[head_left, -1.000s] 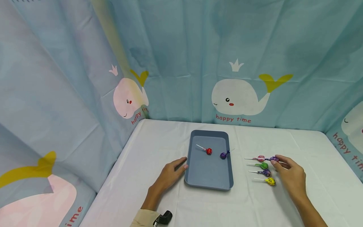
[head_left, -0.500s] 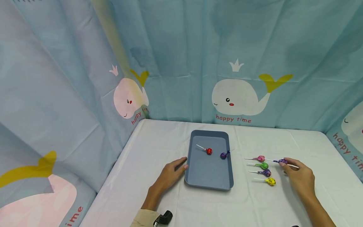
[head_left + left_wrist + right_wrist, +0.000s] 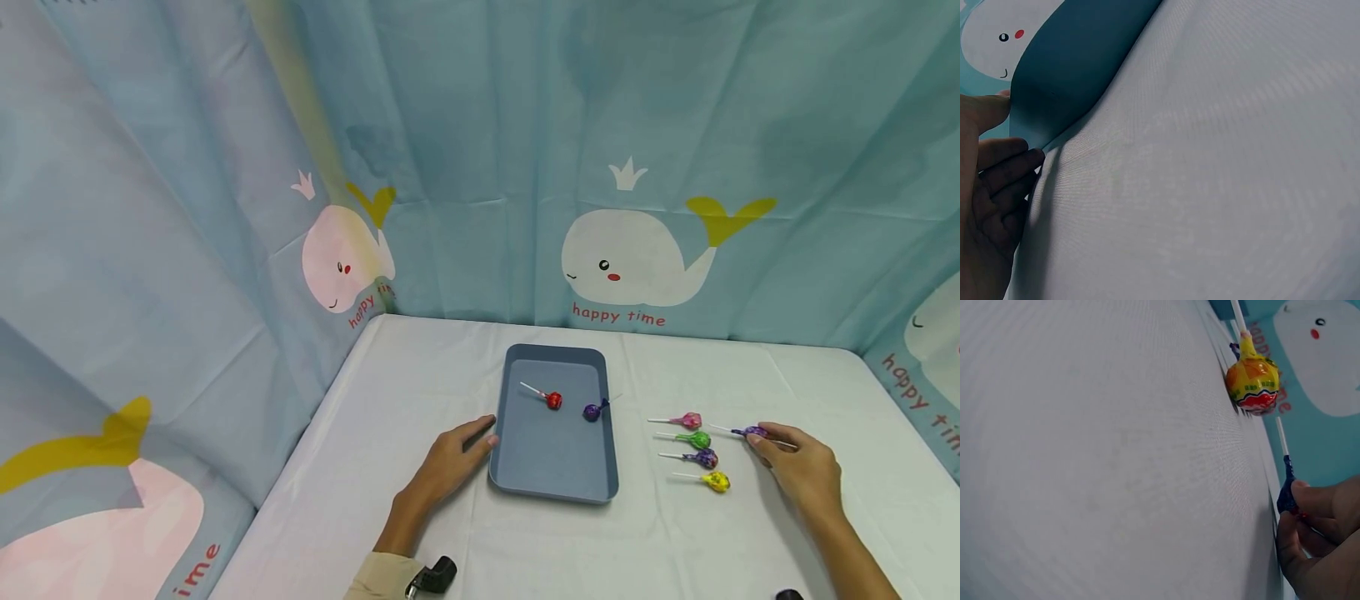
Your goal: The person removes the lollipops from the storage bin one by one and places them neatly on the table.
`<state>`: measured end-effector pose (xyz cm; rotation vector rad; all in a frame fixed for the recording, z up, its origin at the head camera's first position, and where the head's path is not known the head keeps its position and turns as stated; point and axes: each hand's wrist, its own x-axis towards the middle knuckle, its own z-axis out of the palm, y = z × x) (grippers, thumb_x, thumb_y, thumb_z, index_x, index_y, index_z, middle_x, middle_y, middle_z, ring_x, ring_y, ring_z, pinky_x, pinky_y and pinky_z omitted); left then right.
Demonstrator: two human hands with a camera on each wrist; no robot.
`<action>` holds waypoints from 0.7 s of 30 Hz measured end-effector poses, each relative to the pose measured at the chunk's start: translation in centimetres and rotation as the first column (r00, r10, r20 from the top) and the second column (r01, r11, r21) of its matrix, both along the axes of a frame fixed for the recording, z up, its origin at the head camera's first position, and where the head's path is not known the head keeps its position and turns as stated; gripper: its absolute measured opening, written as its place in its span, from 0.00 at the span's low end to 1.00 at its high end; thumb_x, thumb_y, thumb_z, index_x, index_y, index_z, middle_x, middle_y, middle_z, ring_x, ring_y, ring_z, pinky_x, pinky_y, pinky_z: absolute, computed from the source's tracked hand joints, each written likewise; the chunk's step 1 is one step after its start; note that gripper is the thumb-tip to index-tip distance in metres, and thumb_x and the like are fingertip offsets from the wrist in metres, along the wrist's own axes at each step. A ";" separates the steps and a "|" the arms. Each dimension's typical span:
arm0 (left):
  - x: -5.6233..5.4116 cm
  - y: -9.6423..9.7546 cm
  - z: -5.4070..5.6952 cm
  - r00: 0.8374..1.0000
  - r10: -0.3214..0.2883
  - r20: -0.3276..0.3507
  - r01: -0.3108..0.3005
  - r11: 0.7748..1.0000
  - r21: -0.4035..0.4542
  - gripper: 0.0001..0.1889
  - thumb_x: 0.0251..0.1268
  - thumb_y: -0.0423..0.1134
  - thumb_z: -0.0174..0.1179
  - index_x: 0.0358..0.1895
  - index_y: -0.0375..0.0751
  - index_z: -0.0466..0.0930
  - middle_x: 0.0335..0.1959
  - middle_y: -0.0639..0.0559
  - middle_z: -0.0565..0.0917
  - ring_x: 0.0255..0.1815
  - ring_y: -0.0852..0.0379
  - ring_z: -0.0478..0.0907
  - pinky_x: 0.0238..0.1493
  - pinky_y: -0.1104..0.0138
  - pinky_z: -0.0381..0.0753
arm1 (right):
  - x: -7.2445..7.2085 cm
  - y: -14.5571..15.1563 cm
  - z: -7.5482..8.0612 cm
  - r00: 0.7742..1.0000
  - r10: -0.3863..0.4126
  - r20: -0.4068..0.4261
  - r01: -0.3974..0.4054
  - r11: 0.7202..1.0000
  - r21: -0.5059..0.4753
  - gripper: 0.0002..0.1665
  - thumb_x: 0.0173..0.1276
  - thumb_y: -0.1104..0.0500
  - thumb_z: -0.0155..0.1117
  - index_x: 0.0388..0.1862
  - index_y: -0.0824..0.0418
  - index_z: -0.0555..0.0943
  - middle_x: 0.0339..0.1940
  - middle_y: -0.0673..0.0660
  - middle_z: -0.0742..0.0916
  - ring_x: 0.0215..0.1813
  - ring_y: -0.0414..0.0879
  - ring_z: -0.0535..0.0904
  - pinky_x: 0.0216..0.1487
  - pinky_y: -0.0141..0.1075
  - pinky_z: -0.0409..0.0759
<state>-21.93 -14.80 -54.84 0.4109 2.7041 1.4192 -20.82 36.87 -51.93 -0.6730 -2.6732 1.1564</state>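
Note:
In the head view my left hand [image 3: 446, 465] touches the left side of a grey-blue tray [image 3: 553, 479] with its fingertips. The left wrist view has the thumb and fingers [image 3: 1010, 172] against the tray's outer wall [image 3: 1079, 69]. My right hand [image 3: 806, 468] pinches a purple lollipop [image 3: 750, 432] by its wrapped head, stick pointing left. Close by, at its left, lie a pink lollipop [image 3: 691, 421], a green one [image 3: 701, 440], a dark purple one [image 3: 706, 458] and a yellow one [image 3: 717, 481]. Up close, the right wrist view shows the pinched lollipop [image 3: 1286, 494].
Inside the tray are a red lollipop [image 3: 553, 401] and a purple one [image 3: 592, 412], whose stick crosses the right rim. White cloth [image 3: 360, 442] covers the table. A blue curtain with whales [image 3: 480, 208] hangs behind and at the sides.
My right hand has moved right and slightly toward me with the purple lollipop, away from the pink one, which it overlapped before. The left hand and the tray have stayed put.

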 end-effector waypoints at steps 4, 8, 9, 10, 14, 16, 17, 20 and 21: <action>0.0 0.0 0.0 1.000 -0.001 -0.002 0.001 1.000 -0.001 0.32 0.81 0.60 0.57 0.78 0.49 0.73 0.76 0.49 0.77 0.79 0.43 0.70 0.81 0.45 0.68 | -0.3 0.1 -0.1 1.000 0.006 0.017 -0.006 1.000 -0.004 0.30 0.79 0.50 0.66 0.70 0.70 0.79 0.59 0.73 0.87 0.58 0.63 0.81 0.42 0.38 0.71; -0.1 0.0 -0.1 1.000 -0.001 -0.002 0.001 1.000 0.003 0.31 0.80 0.61 0.57 0.78 0.50 0.74 0.76 0.49 0.77 0.79 0.43 0.70 0.81 0.45 0.68 | -0.5 0.1 -0.3 1.000 0.013 0.020 -0.013 1.000 -0.004 0.30 0.80 0.51 0.66 0.70 0.71 0.78 0.64 0.75 0.84 0.62 0.69 0.78 0.46 0.46 0.73; -0.1 0.0 -0.1 1.000 0.000 -0.001 0.000 1.000 0.005 0.32 0.80 0.61 0.57 0.78 0.50 0.74 0.76 0.49 0.77 0.80 0.43 0.70 0.81 0.45 0.68 | -0.5 0.1 -0.3 1.000 0.014 0.019 -0.014 1.000 -0.004 0.30 0.80 0.52 0.65 0.71 0.71 0.78 0.65 0.75 0.83 0.63 0.70 0.78 0.48 0.49 0.74; -0.1 0.0 -0.1 1.000 0.000 0.000 0.000 1.000 0.004 0.32 0.80 0.61 0.57 0.78 0.50 0.74 0.76 0.49 0.77 0.80 0.43 0.70 0.81 0.45 0.68 | -0.5 0.1 -0.3 1.000 0.015 0.018 -0.015 1.000 -0.003 0.30 0.81 0.52 0.65 0.71 0.71 0.78 0.65 0.76 0.82 0.64 0.70 0.78 0.50 0.52 0.75; -0.1 0.0 -0.3 1.000 0.002 0.007 -0.002 1.000 -0.004 0.32 0.80 0.61 0.57 0.78 0.50 0.74 0.76 0.50 0.76 0.80 0.43 0.70 0.81 0.45 0.67 | -0.4 -0.1 -0.4 1.000 0.017 0.009 -0.017 1.000 -0.008 0.30 0.81 0.53 0.65 0.71 0.72 0.77 0.66 0.77 0.81 0.65 0.72 0.76 0.58 0.62 0.74; -0.1 -0.1 -0.3 1.000 0.002 0.008 -0.002 1.000 -0.008 0.32 0.80 0.61 0.57 0.78 0.50 0.74 0.76 0.50 0.76 0.80 0.43 0.69 0.81 0.45 0.67 | -0.4 -0.1 -0.4 1.000 0.017 0.005 -0.017 1.000 -0.013 0.30 0.80 0.53 0.65 0.71 0.72 0.77 0.66 0.77 0.81 0.65 0.72 0.76 0.58 0.62 0.74; -0.1 -0.1 -0.3 1.000 0.002 0.009 -0.002 1.000 -0.008 0.32 0.80 0.61 0.57 0.78 0.50 0.74 0.76 0.50 0.76 0.80 0.44 0.69 0.81 0.46 0.67 | -0.4 -0.1 -0.4 1.000 0.016 0.004 -0.016 1.000 -0.015 0.30 0.80 0.53 0.65 0.72 0.72 0.77 0.66 0.77 0.81 0.65 0.72 0.76 0.58 0.62 0.74; -0.1 -0.1 -0.3 1.000 0.001 0.005 -0.001 1.000 -0.006 0.32 0.80 0.61 0.57 0.78 0.49 0.73 0.76 0.50 0.76 0.80 0.43 0.69 0.81 0.45 0.67 | -0.4 -0.2 -0.4 1.000 0.011 0.005 -0.011 1.000 -0.019 0.31 0.80 0.53 0.66 0.72 0.72 0.76 0.66 0.77 0.81 0.65 0.72 0.77 0.56 0.59 0.75; -0.1 -0.1 -0.3 1.000 0.000 0.004 0.000 1.000 -0.003 0.32 0.80 0.61 0.57 0.78 0.49 0.73 0.76 0.50 0.76 0.80 0.43 0.69 0.81 0.45 0.67 | -0.4 -0.3 -0.3 1.000 0.009 0.007 -0.009 1.000 -0.019 0.32 0.80 0.53 0.66 0.72 0.72 0.76 0.66 0.77 0.81 0.64 0.71 0.77 0.55 0.58 0.76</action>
